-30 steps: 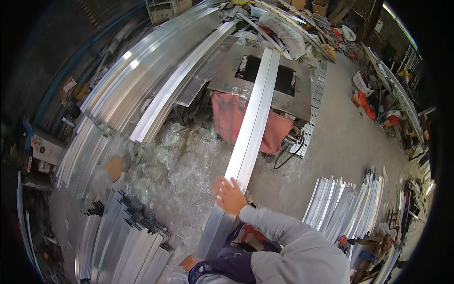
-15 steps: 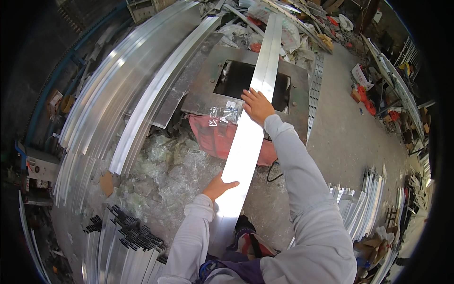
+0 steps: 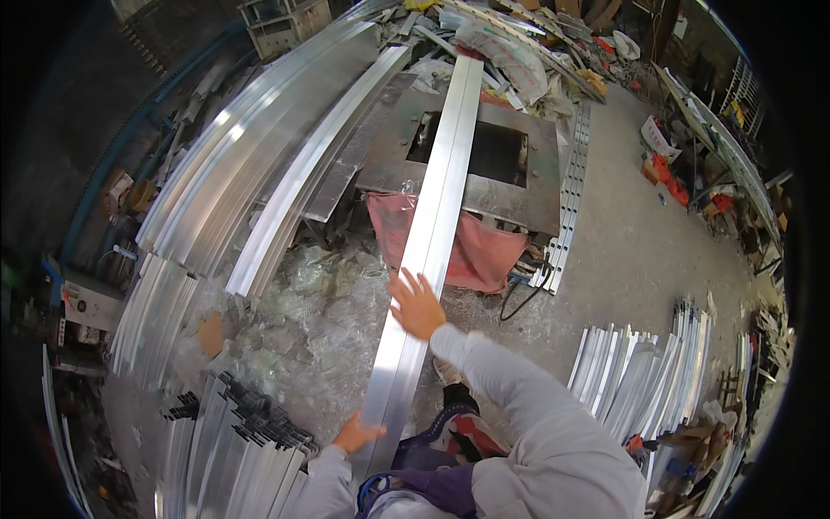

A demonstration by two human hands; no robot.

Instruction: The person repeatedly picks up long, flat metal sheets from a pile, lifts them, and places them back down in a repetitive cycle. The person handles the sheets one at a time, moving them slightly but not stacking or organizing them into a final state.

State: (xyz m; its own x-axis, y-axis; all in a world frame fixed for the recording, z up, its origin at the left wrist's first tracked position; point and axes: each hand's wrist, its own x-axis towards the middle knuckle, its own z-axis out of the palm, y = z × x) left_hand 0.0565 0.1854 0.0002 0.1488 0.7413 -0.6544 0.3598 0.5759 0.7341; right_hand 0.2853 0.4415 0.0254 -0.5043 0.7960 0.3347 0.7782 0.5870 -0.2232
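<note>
A long, flat aluminium profile point(image 3: 437, 186) with a lengthwise groove slants from close to my body up across a metal frame plate point(image 3: 389, 164) that has a dark rectangular opening. At its near left edge, my left hand point(image 3: 354, 432) grips it, thumb on top and the other fingers mostly hidden. Farther up, my right hand point(image 3: 418, 307) lies on the profile's upper face with fingers spread. Red cloth point(image 3: 484, 251) hangs from the front of the frame plate, partly covered by the profile.
Long aluminium profiles point(image 3: 259, 147) are stacked at left. Bundles of profiles stand at lower left point(image 3: 246, 467) and lower right point(image 3: 635, 363). Crumpled clear film point(image 3: 303, 320) covers the floor near the plate. A perforated metal strip point(image 3: 571, 199) lies to its right.
The profile has shifted toward me and its far end has swung left. Both hands have moved nearer my body, and the right hand now lies well short of the frame plate.
</note>
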